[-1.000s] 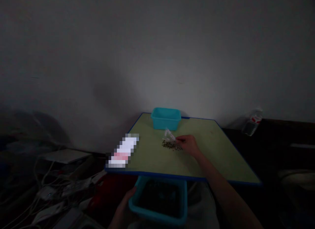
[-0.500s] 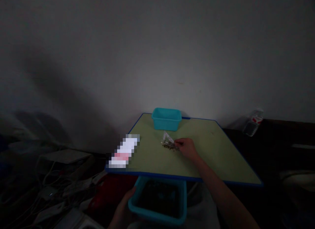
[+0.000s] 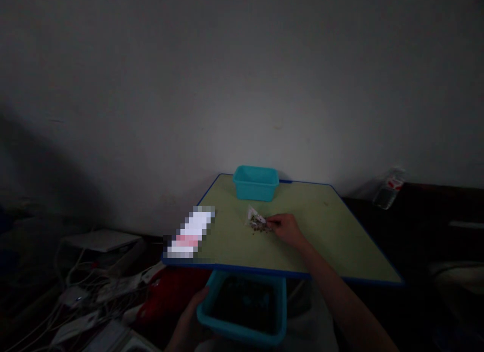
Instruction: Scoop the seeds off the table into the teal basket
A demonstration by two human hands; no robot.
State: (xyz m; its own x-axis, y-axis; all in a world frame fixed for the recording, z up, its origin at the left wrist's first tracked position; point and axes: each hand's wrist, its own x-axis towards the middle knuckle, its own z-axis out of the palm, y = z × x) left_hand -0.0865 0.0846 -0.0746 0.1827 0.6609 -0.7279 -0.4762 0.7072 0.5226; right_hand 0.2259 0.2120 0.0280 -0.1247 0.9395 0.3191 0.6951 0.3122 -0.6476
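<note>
My right hand point(image 3: 285, 228) is over the middle of the table, its fingertips pinched on the edge of a small clear plastic bag point(image 3: 254, 214). Under and beside the bag lies a scatter of small dark bits point(image 3: 260, 228), too small to name. Below the table's near edge, my left hand point(image 3: 192, 311) grips the left side of a blue plastic basin point(image 3: 280, 311); only its thumb side shows. The inside of this basin looks dark, and its contents cannot be made out. Toward the back of the table stands a second blue basin point(image 3: 256, 191).
The pale green table point(image 3: 333, 241) has a blue rim. A pixelated bright phone-like slab point(image 3: 191, 233) is at its left edge. Tangled cables point(image 3: 83, 286) and a red cloth-like item point(image 3: 162, 294) lie on the left. A clear package point(image 3: 389, 188) leans by the wall point(image 3: 242, 79).
My right hand has shifted slightly left and nearer, and the bag has tipped down lower over the dark bits. My left hand and the near basin have hardly moved.
</note>
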